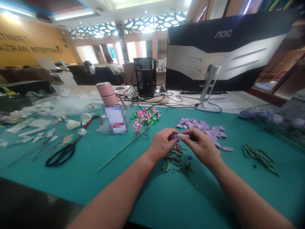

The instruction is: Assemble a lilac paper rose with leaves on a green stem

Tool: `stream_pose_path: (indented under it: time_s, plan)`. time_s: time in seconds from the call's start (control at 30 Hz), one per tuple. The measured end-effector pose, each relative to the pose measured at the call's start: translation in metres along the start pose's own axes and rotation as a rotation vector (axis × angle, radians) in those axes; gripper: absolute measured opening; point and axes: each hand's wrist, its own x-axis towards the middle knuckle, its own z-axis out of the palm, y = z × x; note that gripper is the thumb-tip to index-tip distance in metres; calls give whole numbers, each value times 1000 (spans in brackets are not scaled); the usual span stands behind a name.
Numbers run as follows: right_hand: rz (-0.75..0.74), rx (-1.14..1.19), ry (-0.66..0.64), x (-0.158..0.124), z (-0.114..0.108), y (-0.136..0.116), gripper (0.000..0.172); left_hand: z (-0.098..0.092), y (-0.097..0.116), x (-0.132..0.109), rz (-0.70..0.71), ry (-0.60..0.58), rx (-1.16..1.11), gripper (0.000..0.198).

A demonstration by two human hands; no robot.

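Observation:
Both my hands meet over the teal table (186, 197). My left hand (162, 143) and my right hand (201, 146) pinch a small pale purple rolled piece (181, 135) between their fingertips. Just below the hands lies a small heap of green leaf bits and red pieces (175, 157). Behind my right hand a pile of purple petals (202, 127) is spread out. A pink paper rose on a long green stem (137, 127) lies to the left of my left hand.
Black scissors (62, 154) lie at the left. A pink bottle (107, 93) stands near a heap of pink and green pieces (147, 116). Green stem sticks (258, 157) lie at the right. An AOC monitor (224, 54) and cables stand behind. People sit far back.

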Motion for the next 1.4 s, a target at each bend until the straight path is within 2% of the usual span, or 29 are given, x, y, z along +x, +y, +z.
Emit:
stream_pose_path:
  time_s: [1.0, 1.4]
  plan:
    - [9, -36, -12, 1, 1, 1, 21, 1, -1, -1, 44, 5, 71, 18]
    - [-64, -121, 9, -2, 4, 4, 17, 4, 3, -3, 33, 8, 143, 15]
